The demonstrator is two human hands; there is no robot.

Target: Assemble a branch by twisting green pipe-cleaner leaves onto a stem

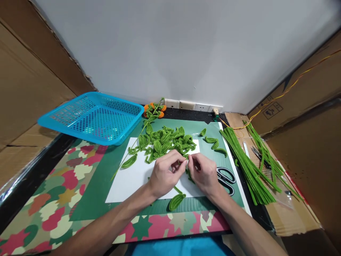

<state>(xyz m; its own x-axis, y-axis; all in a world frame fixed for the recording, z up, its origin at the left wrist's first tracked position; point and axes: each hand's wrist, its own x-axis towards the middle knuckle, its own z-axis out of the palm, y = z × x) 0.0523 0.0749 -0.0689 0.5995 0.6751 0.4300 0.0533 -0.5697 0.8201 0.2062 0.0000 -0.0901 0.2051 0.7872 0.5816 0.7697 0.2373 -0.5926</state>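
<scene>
My left hand (166, 172) and my right hand (204, 172) meet fingertip to fingertip over a white sheet (122, 188). Both pinch a small green fuzzy pipe cleaner piece (186, 156), mostly hidden by the fingers. Just beyond them lies a heap of green pipe cleaner leaves (165, 138). One leaf (177, 202) rests nearer my body, its stem running up beneath my left hand. Black-handled scissors (227, 179) lie beside my right wrist, their blades hidden under it. More green pieces show partly beneath my right hand.
A blue perforated basket (106, 138) stands at the left. Orange flowers (154, 109) on a long stem lie near the wall. Bundled green pipe cleaners (247, 167) and pliers (259, 156) are on the right. Cardboard walls (306, 149) flank the table; a yellow cord (290, 90) runs along the right one.
</scene>
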